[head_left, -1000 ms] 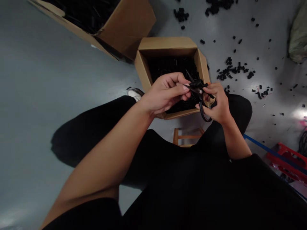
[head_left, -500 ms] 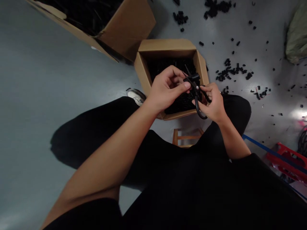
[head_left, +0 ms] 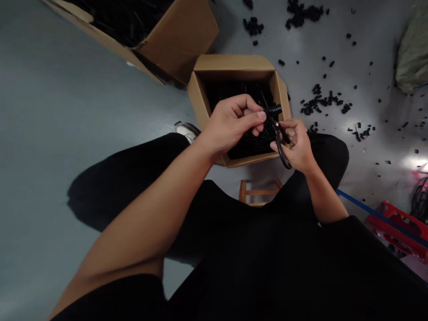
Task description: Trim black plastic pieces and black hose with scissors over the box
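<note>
Over a cardboard box [head_left: 234, 63] full of small black pieces, my left hand [head_left: 236, 118] pinches a short black ribbed tube [head_left: 275, 109] between thumb and fingers. The tube's free end sticks out to the right, past the blades. My right hand [head_left: 296, 145] grips black-handled scissors [head_left: 277, 125], with its thumb and fingers at the handle loops. The scissor blades cross the tube close to my left fingertips. Part of the tube is hidden by the fingers and blades.
A larger cardboard box [head_left: 182, 38] with black pieces stands at upper left. Small black pieces [head_left: 317, 102] lie scattered over the floor on the right. A wooden stool [head_left: 243, 191] shows below the box, and a red crate [head_left: 397, 218] stands at lower right.
The scissor handles have come closer together and the blades have narrowed on the tube. The tube's free end has shifted slightly right. Both hands stay over the box.
</note>
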Demonstrator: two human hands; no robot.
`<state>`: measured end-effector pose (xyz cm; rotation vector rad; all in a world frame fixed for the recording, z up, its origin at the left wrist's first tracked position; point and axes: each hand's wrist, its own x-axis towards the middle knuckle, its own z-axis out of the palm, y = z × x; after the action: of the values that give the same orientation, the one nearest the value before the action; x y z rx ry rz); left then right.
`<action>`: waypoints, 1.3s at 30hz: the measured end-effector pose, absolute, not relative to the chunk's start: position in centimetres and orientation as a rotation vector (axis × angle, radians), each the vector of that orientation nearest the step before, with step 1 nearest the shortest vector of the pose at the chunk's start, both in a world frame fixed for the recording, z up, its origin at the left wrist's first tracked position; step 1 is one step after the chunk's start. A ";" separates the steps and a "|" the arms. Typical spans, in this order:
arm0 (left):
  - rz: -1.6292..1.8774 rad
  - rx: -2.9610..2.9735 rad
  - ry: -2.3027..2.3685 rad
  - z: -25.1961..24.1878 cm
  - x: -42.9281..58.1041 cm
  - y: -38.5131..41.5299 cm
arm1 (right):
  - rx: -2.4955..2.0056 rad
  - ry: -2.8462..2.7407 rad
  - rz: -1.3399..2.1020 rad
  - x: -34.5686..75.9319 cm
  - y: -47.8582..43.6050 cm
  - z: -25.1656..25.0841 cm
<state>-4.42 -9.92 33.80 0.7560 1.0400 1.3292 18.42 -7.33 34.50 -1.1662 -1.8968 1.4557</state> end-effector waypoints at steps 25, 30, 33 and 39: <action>1.184 1.311 1.228 35.1 -6.3 -10.8 | -1.196 -1.851 1.509 18.5 -7.1 35.5; 1.180 1.414 1.287 34.6 -6.4 -10.9 | -1.248 -1.873 1.525 18.3 -7.2 35.8; 1.174 1.404 1.352 34.0 -6.2 -11.0 | -1.245 -1.887 1.528 18.5 -7.3 35.8; 0.976 1.508 1.496 34.8 -5.6 -11.2 | -1.171 -1.913 1.485 18.6 -7.0 35.2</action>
<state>-5.61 -11.19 34.83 1.5081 1.4959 0.9764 18.56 -7.01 35.15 -1.1709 -1.9134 1.4851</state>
